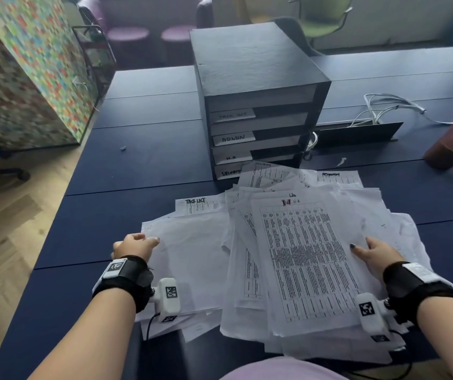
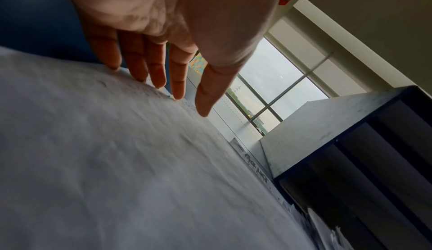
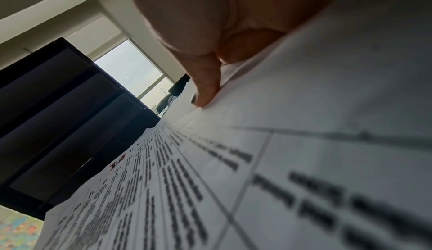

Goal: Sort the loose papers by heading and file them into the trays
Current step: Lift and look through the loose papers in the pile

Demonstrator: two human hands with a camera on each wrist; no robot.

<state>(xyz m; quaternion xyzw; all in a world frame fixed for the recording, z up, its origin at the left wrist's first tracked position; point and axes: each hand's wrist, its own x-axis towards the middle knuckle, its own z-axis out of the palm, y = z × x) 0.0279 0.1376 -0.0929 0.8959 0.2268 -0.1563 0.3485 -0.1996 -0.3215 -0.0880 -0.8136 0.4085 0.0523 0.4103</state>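
Head view gives us the dark table (image 1: pixel 143 165), the labelled trays (image 1: pixel 258 124) and the loose papers (image 1: pixel 296 259) spread in front. Thin, limp, slippery sheets: we would take one by its edge. Left hand (image 1: pixel 134 246) lies flat, fingers (image 2: pixel 156 72) straight on the pile's left side. Right hand (image 1: pixel 376 256) seemingly pinches the H.R. sheet (image 1: pixel 310 270).

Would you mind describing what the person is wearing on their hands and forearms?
Both forearms are bare, with no sleeves. Each wrist carries a black strap topped by a white tag with a black square code. A white camera block with coded markers hangs inside the left wrist, trailing a thin black cable; a matching one sits at the right wrist. The right hand has dark-painted nails.
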